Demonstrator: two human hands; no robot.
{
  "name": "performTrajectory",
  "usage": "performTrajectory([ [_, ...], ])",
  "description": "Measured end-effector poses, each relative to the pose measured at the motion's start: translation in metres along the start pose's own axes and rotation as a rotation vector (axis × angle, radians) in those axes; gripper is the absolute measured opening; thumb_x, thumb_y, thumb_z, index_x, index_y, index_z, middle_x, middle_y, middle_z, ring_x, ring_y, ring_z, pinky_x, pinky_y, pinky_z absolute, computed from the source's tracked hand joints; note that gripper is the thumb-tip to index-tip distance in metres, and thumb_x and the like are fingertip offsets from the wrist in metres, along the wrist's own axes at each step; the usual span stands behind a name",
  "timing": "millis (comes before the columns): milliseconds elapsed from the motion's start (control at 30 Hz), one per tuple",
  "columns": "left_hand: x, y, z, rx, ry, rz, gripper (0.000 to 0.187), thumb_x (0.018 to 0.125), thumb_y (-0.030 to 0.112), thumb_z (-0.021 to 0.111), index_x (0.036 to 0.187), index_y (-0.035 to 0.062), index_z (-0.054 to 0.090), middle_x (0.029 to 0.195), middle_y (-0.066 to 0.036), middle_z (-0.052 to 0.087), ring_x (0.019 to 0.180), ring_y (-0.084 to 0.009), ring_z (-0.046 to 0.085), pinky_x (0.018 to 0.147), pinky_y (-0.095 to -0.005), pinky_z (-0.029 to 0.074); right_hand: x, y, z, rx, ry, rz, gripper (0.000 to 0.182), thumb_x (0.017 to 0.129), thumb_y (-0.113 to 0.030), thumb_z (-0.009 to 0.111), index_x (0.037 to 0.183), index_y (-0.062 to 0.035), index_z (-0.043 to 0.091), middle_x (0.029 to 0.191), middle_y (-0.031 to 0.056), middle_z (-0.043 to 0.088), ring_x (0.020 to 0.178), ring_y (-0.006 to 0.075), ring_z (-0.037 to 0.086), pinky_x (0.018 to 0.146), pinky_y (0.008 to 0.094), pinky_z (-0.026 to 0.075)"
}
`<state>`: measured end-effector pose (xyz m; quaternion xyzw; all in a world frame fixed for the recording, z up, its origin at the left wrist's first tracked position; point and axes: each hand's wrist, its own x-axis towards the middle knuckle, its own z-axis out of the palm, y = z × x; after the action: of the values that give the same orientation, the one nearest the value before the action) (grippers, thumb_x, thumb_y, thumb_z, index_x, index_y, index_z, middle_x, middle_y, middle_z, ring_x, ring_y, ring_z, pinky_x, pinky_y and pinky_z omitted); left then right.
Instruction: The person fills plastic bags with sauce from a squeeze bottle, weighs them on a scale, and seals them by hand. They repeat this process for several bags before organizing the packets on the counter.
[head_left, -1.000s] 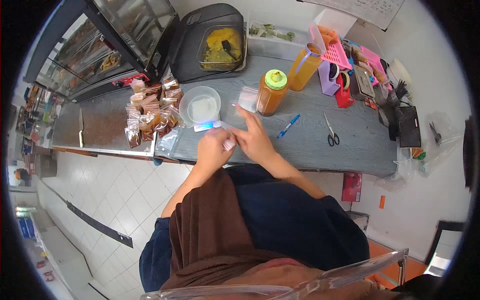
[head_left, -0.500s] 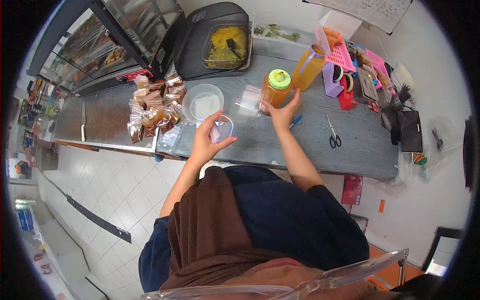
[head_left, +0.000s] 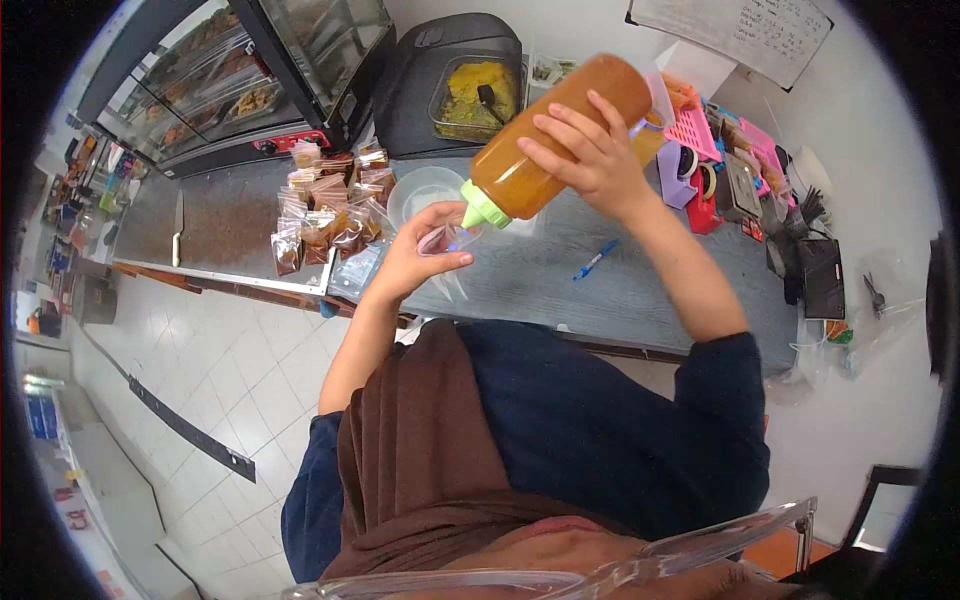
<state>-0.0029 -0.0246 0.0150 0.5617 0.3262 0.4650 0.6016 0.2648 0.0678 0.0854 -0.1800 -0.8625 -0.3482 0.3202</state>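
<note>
My right hand [head_left: 590,160] is wrapped round a large squeeze bottle [head_left: 520,165] of orange-brown sauce, tipped steeply with its light green nozzle [head_left: 482,207] pointing down to the left. In my left hand [head_left: 415,258] is a small clear zip bag [head_left: 452,240], its mouth held apart between thumb and fingers. The nozzle tip is right at the bag's mouth. Just behind my left hand stands a translucent plastic bowl [head_left: 408,193]. To its left lies a pile of small filled sauce bags [head_left: 325,215].
A second sauce bottle [head_left: 650,138] stands behind my right wrist. A blue pen [head_left: 596,260] lies on the grey table. At the back are a glass dish [head_left: 445,125] of yellow food and a glass display cabinet [head_left: 200,85]. A knife [head_left: 178,230] lies far left.
My right hand has lifted the squeeze bottle from the table and turned it nozzle-down over the bag. My left hand still holds the bag, in nearly the same place. My right forearm now covers the scissors.
</note>
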Motion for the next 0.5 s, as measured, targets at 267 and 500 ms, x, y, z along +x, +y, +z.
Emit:
performTrajectory([
  [267,0.009,0.006,-0.013,-0.285,-0.145,-0.069,0.068,0.069,0.017,0.080,0.127,-0.0010,0.048,0.112,-0.008,0.061,0.106,-0.0163,0.055,0.093,-0.0306,0.041,0.054,0.019,-0.035,-0.098,-0.130,-0.246,0.036,0.081,-0.014,0.056,0.118,-0.0175,0.059,0.120,-0.0016,0.059,0.117,0.0152,0.052,0.106,0.0435,0.037],
  [500,0.016,0.007,-0.021,-0.292,-0.169,-0.056,0.081,0.063,0.032,0.083,0.126,-0.0029,0.048,0.110,-0.010,0.061,0.100,-0.0156,0.055,0.087,-0.0268,0.040,0.071,0.028,-0.045,-0.152,-0.089,-0.315,0.033,0.081,-0.013,0.056,0.114,-0.0144,0.061,0.115,-0.0005,0.062,0.113,0.0162,0.055,0.104,0.0399,0.039],
])
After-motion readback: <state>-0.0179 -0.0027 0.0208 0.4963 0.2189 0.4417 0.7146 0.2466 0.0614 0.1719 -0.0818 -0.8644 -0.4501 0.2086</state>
